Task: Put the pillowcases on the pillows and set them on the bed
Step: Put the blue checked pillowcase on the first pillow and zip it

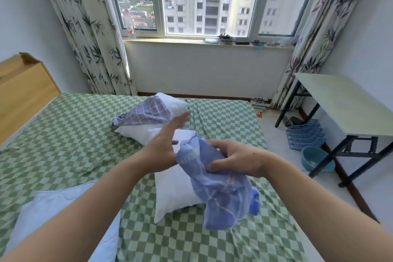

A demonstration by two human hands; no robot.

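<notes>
While your right hand (238, 158) grips the bunched blue patterned fabric pillowcase (219, 185) at its upper end, the rest of the cloth hangs down and to the right, draping over the near bare white pillow (172, 187).

Hand state: right hand fingers and thumb curled round the cloth. Left hand (163, 147) is flat, fingers straight and spread, holding nothing; it sits just left of the gathered end, approx. touching it.

Key relation: the near white pillow lies directly below and slightly beyond both hands on the green-and-white checked bed sheet (70, 134). Its long axis runs away from you, i.e. a short end points toward the hands. The left hand is nearer the pillow's far end; the right hand is nearer its right edge.

Judgement: next step is prob. to find the case opening and spread it w/ both hands (opening not visible, cloth is bunched).

Second bare white pillow (148, 130) lies further off, w/ a grey-violet grid-check pillowcase (148, 112) draped over it, not fitted.

Writing: pale block lettering on the blue case near the left hand; too blurred to read.
</notes>
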